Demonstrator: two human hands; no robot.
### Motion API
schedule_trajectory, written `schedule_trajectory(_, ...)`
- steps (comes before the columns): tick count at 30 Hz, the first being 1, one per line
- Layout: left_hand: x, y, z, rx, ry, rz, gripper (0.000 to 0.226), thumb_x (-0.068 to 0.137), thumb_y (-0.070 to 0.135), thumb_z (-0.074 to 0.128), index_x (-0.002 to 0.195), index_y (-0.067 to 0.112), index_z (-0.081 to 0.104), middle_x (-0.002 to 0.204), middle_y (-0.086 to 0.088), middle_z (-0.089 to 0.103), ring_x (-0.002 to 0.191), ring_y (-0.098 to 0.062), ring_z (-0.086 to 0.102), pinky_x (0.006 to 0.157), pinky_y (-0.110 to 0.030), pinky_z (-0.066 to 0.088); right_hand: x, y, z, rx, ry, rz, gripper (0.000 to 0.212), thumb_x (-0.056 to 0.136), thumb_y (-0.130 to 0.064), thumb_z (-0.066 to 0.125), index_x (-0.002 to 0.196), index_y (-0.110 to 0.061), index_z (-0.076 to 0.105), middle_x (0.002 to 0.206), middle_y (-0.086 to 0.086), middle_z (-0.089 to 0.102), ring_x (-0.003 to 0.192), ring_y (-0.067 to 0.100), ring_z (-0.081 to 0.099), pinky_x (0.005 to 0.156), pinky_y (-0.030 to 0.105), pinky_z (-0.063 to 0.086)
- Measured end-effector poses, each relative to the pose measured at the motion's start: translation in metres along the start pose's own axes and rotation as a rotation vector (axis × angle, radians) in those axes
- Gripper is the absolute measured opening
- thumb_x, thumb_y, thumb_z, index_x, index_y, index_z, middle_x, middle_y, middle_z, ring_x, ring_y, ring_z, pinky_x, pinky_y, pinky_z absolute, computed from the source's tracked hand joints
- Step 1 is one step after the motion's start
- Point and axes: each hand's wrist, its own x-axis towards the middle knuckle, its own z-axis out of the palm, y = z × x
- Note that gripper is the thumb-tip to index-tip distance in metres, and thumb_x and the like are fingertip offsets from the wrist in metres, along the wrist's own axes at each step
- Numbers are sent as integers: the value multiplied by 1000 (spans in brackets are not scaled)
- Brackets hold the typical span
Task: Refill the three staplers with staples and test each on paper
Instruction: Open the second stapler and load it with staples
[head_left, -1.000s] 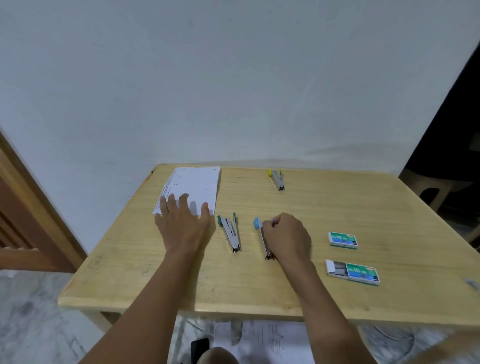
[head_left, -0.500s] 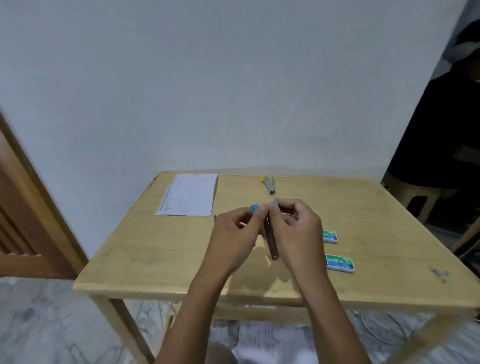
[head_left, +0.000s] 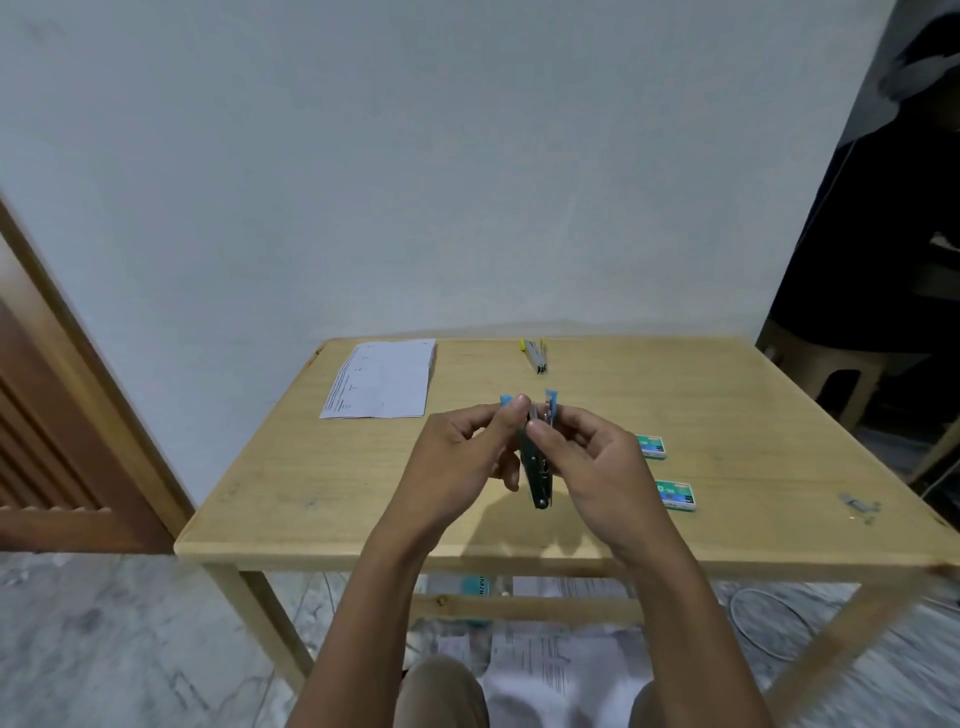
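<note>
I hold the blue stapler (head_left: 537, 467) up above the wooden table (head_left: 311, 483), its two blue-tipped arms spread apart at the top. My left hand (head_left: 462, 467) grips its left arm and my right hand (head_left: 597, 467) grips its right arm. The yellow stapler (head_left: 535, 354) lies at the table's far edge. A sheet of paper (head_left: 382, 379) lies at the far left. Two green staple boxes (head_left: 652, 447) (head_left: 675, 494) lie to the right of my hands. The green stapler is hidden behind my hands.
A wooden door (head_left: 57, 441) stands at the left. A plastic stool (head_left: 841, 374) is beyond the table's right side. Papers (head_left: 535, 670) and a cable (head_left: 753, 623) lie on the marble floor under the table. Small metal bits (head_left: 860, 505) lie near the right edge.
Both hands came off the table; the right lifted the blue stapler, the left joined it, and the stapler's arms are now spread wider. The view has pulled back.
</note>
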Motion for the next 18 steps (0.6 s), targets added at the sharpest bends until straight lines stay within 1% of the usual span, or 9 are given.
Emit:
schedule_trajectory(2,-1,-1,4,-16,5,27,30,96,35,58,79,19,76,54,4,58,52,-20,53,59,-26,49,-3,-1,-1,29,4,-19,14,93,-23,63,104,-22,70,90,-4,77,86,9,72,86,32,56)
schedule_trajectory(4,-3,-4,8,-58,71,37,30,95,34,59,81,14,76,55,-1,59,51,-20,53,58,-26,49,-6,-1,-2,84,76,-8,12,95,-21,60,98,-17,71,77,-5,73,75,9,68,78,31,57)
schedule_trajectory(6,-7,-11,7,-133,160,19,33,93,36,61,85,7,75,58,-7,56,53,-21,55,59,-27,51,-4,3,-9,192,217,45,17,96,-22,59,90,-10,70,71,-3,66,74,15,65,80,36,59)
schedule_trajectory(9,-13,-19,3,-258,175,-47,37,85,36,66,90,1,74,66,-11,59,58,-25,60,63,-31,54,-3,7,-20,327,349,77,18,95,-22,60,88,-8,70,77,0,66,79,14,65,81,32,58)
schedule_trajectory(10,-13,-21,2,-319,150,-88,35,83,33,67,92,0,73,69,-14,61,59,-27,62,64,-35,55,-3,8,-21,382,361,86,18,95,-21,60,89,-9,70,78,0,67,81,12,66,81,29,57)
schedule_trajectory(12,-14,-21,-1,-396,60,-197,22,90,20,62,94,-1,68,76,-20,64,63,-31,64,66,-39,58,-5,8,-21,528,350,109,17,96,-18,58,91,-8,70,83,2,70,91,15,70,79,26,58)
schedule_trajectory(14,-15,-20,-6,-359,-77,-333,14,95,11,54,98,-1,59,84,-26,67,71,-34,66,69,-40,60,-6,6,-22,692,314,130,16,97,-15,55,97,-5,68,91,8,75,101,21,71,82,26,59)
schedule_trajectory(16,-19,-19,-8,-277,-236,-449,20,92,17,59,104,1,55,91,-25,68,76,-32,65,68,-37,58,-6,3,-25,795,273,159,19,98,-14,53,106,-1,64,100,14,75,103,24,71,85,28,59)
schedule_trajectory(18,-23,-19,-2,-277,-351,-529,32,88,31,64,105,4,58,88,-20,67,72,-27,65,68,-36,54,-7,2,-22,789,204,192,24,98,-14,52,112,3,62,104,18,74,101,25,72,86,30,58)
